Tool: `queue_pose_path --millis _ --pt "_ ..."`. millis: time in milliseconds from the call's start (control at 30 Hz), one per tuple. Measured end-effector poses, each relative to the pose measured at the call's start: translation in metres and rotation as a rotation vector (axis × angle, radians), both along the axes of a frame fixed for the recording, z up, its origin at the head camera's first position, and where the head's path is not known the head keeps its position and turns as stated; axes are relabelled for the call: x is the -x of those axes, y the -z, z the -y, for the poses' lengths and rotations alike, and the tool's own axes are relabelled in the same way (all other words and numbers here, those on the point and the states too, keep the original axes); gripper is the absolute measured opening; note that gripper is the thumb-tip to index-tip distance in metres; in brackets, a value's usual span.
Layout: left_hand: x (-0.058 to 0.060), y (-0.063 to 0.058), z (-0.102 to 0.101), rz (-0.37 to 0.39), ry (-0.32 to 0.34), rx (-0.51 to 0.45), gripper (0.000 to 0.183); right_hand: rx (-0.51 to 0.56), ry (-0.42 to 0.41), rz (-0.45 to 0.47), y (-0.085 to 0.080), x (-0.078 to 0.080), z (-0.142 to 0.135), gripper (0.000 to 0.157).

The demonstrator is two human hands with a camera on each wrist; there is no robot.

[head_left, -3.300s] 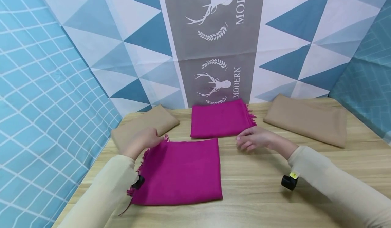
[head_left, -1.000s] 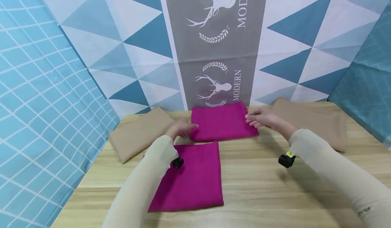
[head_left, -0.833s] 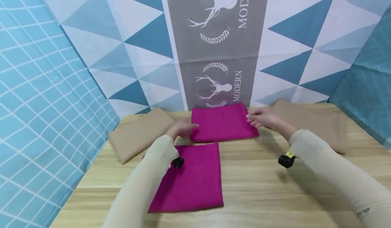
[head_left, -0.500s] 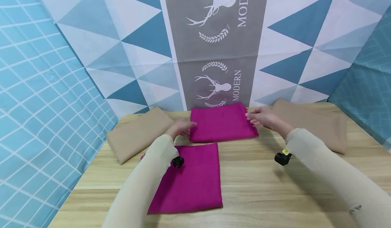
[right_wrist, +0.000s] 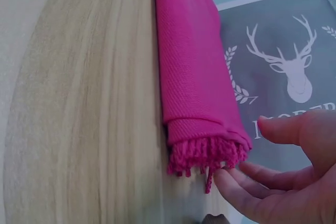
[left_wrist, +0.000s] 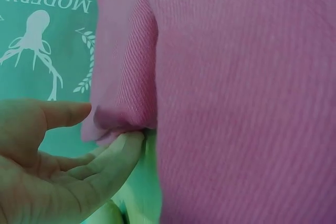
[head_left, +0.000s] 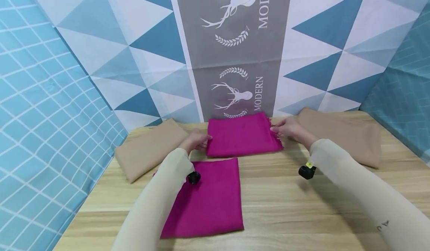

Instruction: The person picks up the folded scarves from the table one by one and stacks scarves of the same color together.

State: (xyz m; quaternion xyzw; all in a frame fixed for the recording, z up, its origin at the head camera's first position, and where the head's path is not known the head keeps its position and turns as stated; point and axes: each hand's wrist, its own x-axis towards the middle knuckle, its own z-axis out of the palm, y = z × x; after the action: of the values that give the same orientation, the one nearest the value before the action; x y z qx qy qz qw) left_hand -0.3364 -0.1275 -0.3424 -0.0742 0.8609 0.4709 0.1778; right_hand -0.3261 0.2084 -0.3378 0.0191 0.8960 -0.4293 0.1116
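A folded magenta scarf (head_left: pixel 242 135) lies at the back of the table, its fringe (right_wrist: pixel 205 153) along the right end. At its left end is my left hand (head_left: pixel 196 139); in the left wrist view the fingertips (left_wrist: pixel 131 142) touch the lower edge, with the thumb apart above them. My right hand (head_left: pixel 289 127) is at the fringed end, fingertips right by the tassels and thumb spread away. A second folded magenta scarf (head_left: pixel 215 198) lies nearer, partly hidden by the left forearm; it fills the right side of the left wrist view.
Folded tan cloths lie on either side: one at the left (head_left: pixel 151 148), the other at the right (head_left: pixel 342 139), partly behind the right hand. A patterned backdrop (head_left: pixel 235 56) rises directly behind the wooden table (head_left: pixel 282 213). Black wrist cameras hang below both sleeves.
The left hand has moved from the nearer scarf's far left corner to the back scarf's left end. The right hand has moved forward to its fringed end. The back scarf stays in place.
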Motion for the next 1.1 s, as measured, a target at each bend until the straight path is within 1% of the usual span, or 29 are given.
queue_pose_path --millis 100,267,367,433,467,567,700,767,833,867,967,1033,1067,1100 --pt "-0.001 0.001 0.000 0.014 -0.009 0.000 0.014 -0.026 -0.009 0.041 0.005 0.003 0.002 0.048" --pt "0.006 0.005 -0.002 0.022 -0.016 -0.012 0.014 -0.051 0.006 0.085 0.010 0.012 0.006 0.051" --pt "0.008 0.005 -0.003 0.020 -0.024 -0.016 0.015 -0.045 0.041 0.095 0.013 0.016 0.008 0.037" --pt "0.010 0.005 -0.003 0.015 -0.036 -0.015 0.014 -0.027 0.064 0.101 0.013 0.017 0.009 0.028" --pt "0.011 0.005 -0.004 0.012 -0.045 -0.016 0.013 -0.015 0.071 0.104 0.014 0.019 0.009 0.027" --pt "0.012 0.005 -0.005 0.004 -0.072 -0.021 0.011 0.018 0.078 0.116 0.014 0.022 0.010 0.031" --pt "0.011 0.003 -0.007 0.000 -0.094 -0.035 0.014 0.059 0.083 0.149 0.014 0.026 0.010 0.024" --pt "0.010 0.004 -0.007 -0.002 -0.101 -0.042 0.018 0.097 0.099 0.176 0.020 0.033 0.008 0.024" --pt "0.011 0.005 -0.007 -0.003 -0.108 -0.052 0.020 0.155 0.116 0.201 0.029 0.042 0.003 0.029" --pt "0.012 0.006 -0.008 -0.003 -0.110 -0.055 0.020 0.210 0.108 0.214 0.037 0.051 -0.003 0.032" --pt "0.014 0.007 -0.009 -0.001 -0.116 -0.070 0.013 0.281 0.116 0.248 0.046 0.060 -0.009 0.030" --pt "0.015 0.007 -0.010 0.000 -0.119 -0.075 0.010 0.301 0.126 0.264 0.043 0.058 -0.008 0.026" --pt "0.016 0.007 -0.010 0.002 -0.121 -0.079 0.012 0.309 0.126 0.275 0.039 0.056 -0.007 0.025" --pt "0.017 0.007 -0.011 0.003 -0.122 -0.083 0.015 0.292 0.137 0.283 0.031 0.050 -0.003 0.023"
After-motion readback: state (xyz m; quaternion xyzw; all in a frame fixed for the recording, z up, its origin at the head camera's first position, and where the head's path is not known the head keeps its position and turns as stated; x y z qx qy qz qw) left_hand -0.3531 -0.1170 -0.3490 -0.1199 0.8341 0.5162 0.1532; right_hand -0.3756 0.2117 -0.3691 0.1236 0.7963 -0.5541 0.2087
